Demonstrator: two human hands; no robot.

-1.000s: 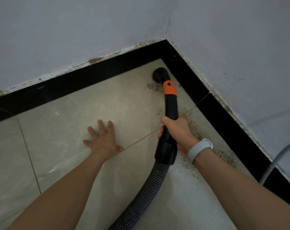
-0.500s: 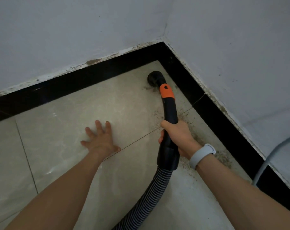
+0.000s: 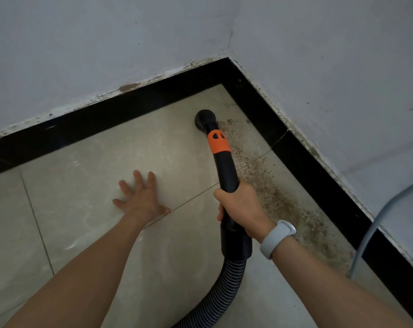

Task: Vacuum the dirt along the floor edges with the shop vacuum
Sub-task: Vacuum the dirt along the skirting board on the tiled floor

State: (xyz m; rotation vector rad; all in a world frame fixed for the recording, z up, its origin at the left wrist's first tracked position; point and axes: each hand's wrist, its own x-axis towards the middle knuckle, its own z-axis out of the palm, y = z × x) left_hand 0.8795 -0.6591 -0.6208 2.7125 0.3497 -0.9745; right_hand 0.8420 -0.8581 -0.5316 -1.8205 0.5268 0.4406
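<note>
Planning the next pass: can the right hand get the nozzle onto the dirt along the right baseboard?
Probably yes: the right hand grips the wand, the nozzle sits beside the dirt, nothing between.

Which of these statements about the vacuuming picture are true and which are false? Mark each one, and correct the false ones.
1. The right hand grips the black vacuum wand. True.
2. The left hand holds the ribbed hose. False: it lies flat on the floor tile, fingers spread, holding nothing.
3. The dirt lies along the black skirting on the right-hand wall. True.
4. The nozzle is lifted up against the white wall. False: it is down at the floor near the corner.
5. A pale wristband sits on the right wrist. True.
</note>
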